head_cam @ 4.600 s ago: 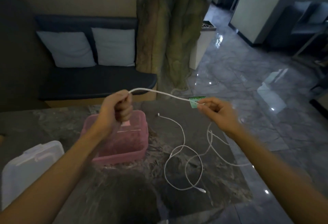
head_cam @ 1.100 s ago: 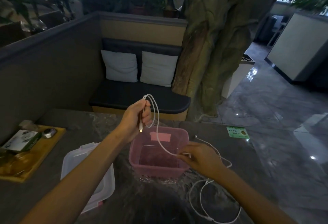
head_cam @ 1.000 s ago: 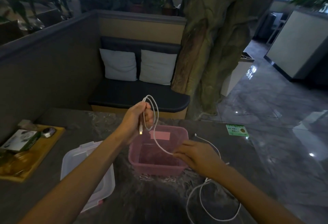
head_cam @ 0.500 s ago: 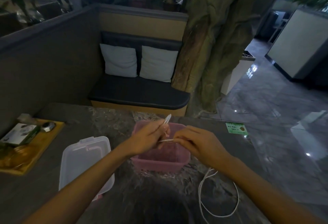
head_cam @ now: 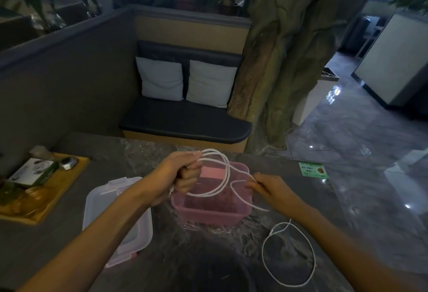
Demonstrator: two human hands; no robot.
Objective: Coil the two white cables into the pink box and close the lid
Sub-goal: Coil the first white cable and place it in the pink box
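The open pink box (head_cam: 209, 216) stands on the dark marble table in front of me. My left hand (head_cam: 178, 174) is closed on several loops of a white cable (head_cam: 225, 171) held just above the box's left side. My right hand (head_cam: 268, 187) pinches the same cable over the box's right rim, and the cable trails from it down to the table. A loose white cable loop (head_cam: 289, 254) lies on the table to the right of the box. The clear lid (head_cam: 115, 217) lies flat to the left of the box.
A wooden tray (head_cam: 41, 189) with a small box and other items sits at the far left. A green card (head_cam: 312, 169) lies near the table's right edge. Beyond the table are a cushioned bench and a tree trunk.
My left hand has gathered more loops of cable and now holds them above the box. My right hand has moved right, drawing cable up off the table, so less lies there.
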